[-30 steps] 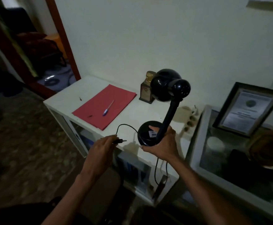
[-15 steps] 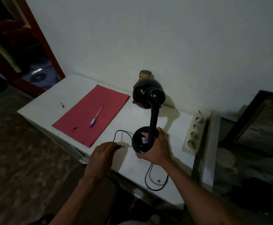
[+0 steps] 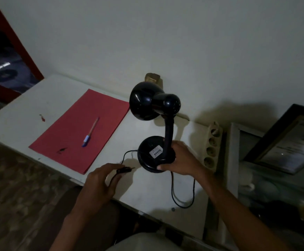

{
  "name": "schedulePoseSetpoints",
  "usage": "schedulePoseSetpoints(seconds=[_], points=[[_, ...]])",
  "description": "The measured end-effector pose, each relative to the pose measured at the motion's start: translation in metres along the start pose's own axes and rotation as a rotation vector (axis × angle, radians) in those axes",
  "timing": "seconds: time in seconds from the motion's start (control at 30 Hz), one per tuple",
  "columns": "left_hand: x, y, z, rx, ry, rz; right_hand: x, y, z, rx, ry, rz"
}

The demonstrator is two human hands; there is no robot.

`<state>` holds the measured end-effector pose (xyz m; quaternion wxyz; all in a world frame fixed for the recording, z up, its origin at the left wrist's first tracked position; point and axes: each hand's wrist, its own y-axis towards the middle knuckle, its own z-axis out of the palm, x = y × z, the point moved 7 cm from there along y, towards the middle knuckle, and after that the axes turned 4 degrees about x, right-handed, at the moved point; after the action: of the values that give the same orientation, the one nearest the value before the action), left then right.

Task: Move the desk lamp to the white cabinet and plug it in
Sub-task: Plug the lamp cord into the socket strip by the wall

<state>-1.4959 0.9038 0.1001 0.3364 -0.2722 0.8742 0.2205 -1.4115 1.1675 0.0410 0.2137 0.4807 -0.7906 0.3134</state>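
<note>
The black desk lamp (image 3: 154,107) stands tilted on the white cabinet (image 3: 30,113), its shade facing left. My right hand (image 3: 181,158) grips the round base and lower stem. My left hand (image 3: 100,183) holds the lamp's black plug (image 3: 125,170) just above the cabinet's front edge, prongs pointing right. The black cord (image 3: 183,196) loops from the base over the cabinet top. A cream power strip (image 3: 211,145) with several sockets lies along the cabinet's right edge, right of my right hand.
A red paper sheet (image 3: 79,131) with a pen (image 3: 90,132) on it lies at the left of the cabinet top. A small golden object (image 3: 153,78) stands behind the lamp by the wall. A framed certificate (image 3: 290,142) leans on a glass-topped case at right.
The lamp base has come down onto the cabinet top, closer to the power strip. My left hand with the plug has lowered toward the front edge. The view has moved closer.
</note>
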Motion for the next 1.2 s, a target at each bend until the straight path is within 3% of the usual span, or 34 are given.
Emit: schedulePoseSetpoints(seconds=[0.2,0.33,0.53,0.63,0.73,0.93,1.07,1.2], points=[[-0.042,0.012,-0.016,0.064,-0.103,0.086,0.004,-0.061,-0.022,-0.071,-0.015,0.104],[-0.060,0.028,0.005,0.030,-0.322,-0.052,0.048,-0.101,-0.043,-0.189,0.016,-0.066],[-0.088,0.040,0.050,0.089,-0.760,-0.237,0.074,-0.135,-0.030,-0.291,0.443,-0.119],[-0.099,0.042,0.070,0.123,-0.937,-0.333,0.070,-0.141,-0.025,-0.418,0.636,-0.106],[-0.109,0.041,0.081,0.151,-0.868,-0.277,0.058,-0.148,-0.024,-0.530,0.773,-0.031],[-0.113,0.040,0.086,0.252,-0.570,-0.137,0.033,-0.163,-0.068,-0.652,0.684,0.096],[-0.097,0.038,0.092,0.378,-0.397,-0.190,0.009,-0.145,-0.125,-0.624,0.289,0.220],[-0.087,0.034,0.111,0.522,-0.163,-0.092,-0.001,-0.114,-0.160,-0.391,-0.007,0.296]])
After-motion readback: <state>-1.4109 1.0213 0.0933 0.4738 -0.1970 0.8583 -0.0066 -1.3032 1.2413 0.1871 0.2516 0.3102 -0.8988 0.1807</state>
